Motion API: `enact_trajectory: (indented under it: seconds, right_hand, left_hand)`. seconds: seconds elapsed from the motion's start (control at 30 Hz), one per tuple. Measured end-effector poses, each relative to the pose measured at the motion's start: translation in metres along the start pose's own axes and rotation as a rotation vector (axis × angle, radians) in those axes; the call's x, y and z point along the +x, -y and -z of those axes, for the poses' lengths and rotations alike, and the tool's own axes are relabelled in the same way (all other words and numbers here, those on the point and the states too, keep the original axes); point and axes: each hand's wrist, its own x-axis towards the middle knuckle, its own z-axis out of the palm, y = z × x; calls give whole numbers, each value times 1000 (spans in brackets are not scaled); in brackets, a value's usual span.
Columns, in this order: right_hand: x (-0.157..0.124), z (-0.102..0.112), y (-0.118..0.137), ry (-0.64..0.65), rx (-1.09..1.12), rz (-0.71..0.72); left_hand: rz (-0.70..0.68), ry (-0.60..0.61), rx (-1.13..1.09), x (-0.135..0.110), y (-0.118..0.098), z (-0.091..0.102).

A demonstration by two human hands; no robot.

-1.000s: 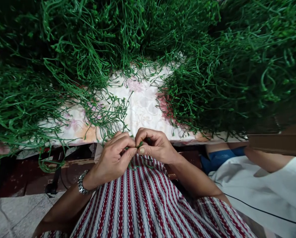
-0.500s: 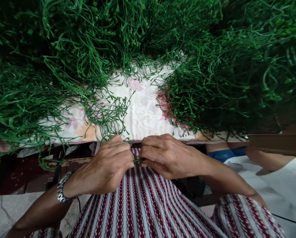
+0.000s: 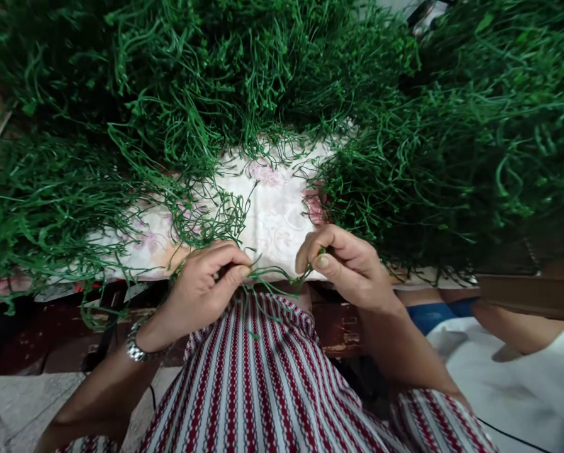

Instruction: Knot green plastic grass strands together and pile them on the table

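Observation:
Just over the front edge of the table, my left hand [image 3: 207, 283], with a metal watch on its wrist, pinches one end of some thin green stems [image 3: 273, 272] between thumb and forefinger. The strands stretch across to my right hand [image 3: 348, 267], whose thumb and curled forefinger pinch their other side. A few loose ends dangle below, in front of my striped clothing. The stems look like plastic plant stems with small forked tips, though the material is hard to confirm. A loose clump of similar stems [image 3: 216, 211] lies on the cloth beyond my left hand.
Big heaps of green stems cover the left [image 3: 41, 201], back [image 3: 244, 63] and right [image 3: 452, 157] of the table. A white floral cloth [image 3: 275, 211] shows between them. At the right are a cardboard box [image 3: 527, 296] and another person's bare leg and white garment [image 3: 508, 371].
My hands have risen from my lap to the table edge and moved apart. Green stems, mostly hidden between my fists before, now stretch visibly between my fingers.

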Motion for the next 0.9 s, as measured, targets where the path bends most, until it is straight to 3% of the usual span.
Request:
enact_trajectory:
  seconds: [0.07,0.17,0.33,0.5,0.67,0.9]
  right_hand:
    - [0,-3,-4,-79,57,-4]
    - [3,-9,-4,-132,-70,-7]
    - [15,-29,-11,-118,-475,67]
    - [16,-41,-27,-50,-486,160]
    - [15,-42,-28,-105,-589,254]
    - [13,-45,-29,-107,-630,329]
  left_hand:
    - [27,8,-34,3,4,-6]
    - [31,-20,0,7,6,-12]
    - [7,-100,74,16,2,-22]
    - [38,-196,6,18,3,-29]
    - [57,-144,-94,14,7,-25]
    - [-3,-69,40,12,6,-20]
